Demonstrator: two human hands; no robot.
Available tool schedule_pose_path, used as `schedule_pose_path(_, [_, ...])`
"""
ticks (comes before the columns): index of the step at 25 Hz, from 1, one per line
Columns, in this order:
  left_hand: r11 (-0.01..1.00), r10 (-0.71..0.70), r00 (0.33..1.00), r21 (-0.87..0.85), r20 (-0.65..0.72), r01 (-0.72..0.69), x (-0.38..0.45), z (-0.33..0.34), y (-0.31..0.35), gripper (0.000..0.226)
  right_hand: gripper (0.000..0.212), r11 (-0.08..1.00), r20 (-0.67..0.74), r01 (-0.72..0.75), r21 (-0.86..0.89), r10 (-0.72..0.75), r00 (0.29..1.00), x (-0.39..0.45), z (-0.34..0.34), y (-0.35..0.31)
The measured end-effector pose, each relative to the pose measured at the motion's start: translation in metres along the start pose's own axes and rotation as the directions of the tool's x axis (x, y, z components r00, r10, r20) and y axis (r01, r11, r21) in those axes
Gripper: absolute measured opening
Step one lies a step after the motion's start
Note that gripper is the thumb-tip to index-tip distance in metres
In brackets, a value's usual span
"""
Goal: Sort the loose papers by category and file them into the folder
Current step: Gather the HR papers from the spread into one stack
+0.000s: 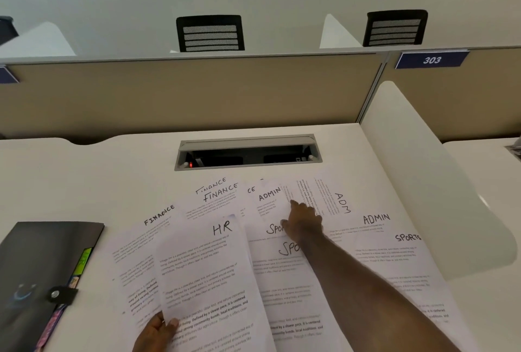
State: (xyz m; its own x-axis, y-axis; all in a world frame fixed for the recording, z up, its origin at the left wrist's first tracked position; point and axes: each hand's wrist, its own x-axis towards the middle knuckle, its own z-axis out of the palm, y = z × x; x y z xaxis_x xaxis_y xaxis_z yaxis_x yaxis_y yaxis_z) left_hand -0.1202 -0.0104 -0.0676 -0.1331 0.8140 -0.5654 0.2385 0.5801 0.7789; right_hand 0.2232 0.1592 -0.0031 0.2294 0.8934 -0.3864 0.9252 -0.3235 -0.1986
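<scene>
Loose white papers lie fanned over the desk, hand-labelled FINANCE (159, 215), ADMIN (376, 219) and SPORTS (407, 237). My left hand (158, 332) holds the lower edge of a sheet marked HR (203, 270), lifted a little above the pile. My right hand (303, 220) reaches far forward, fingers pressed down on the overlapping ADMIN sheets (269, 196) at the back of the spread; whether it grips one is unclear. A dark expanding folder (36, 267) with coloured tabs lies closed at the left.
An open cable tray (248, 153) is sunk into the desk (70, 182) behind the papers. A beige partition (183, 92) closes the back, a white curved divider (417, 160) the right side. Two black chair backs show beyond the partition.
</scene>
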Motion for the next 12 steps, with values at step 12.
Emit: schedule_pose_path(12, [0.975, -0.222, 0.97, -0.031, -0.096, 0.22, 0.011, -0.009, -0.008, 0.031, 0.065, 0.981, -0.039, 0.18, -0.072, -0.183, 0.982, 0.008, 0.003, 0.004])
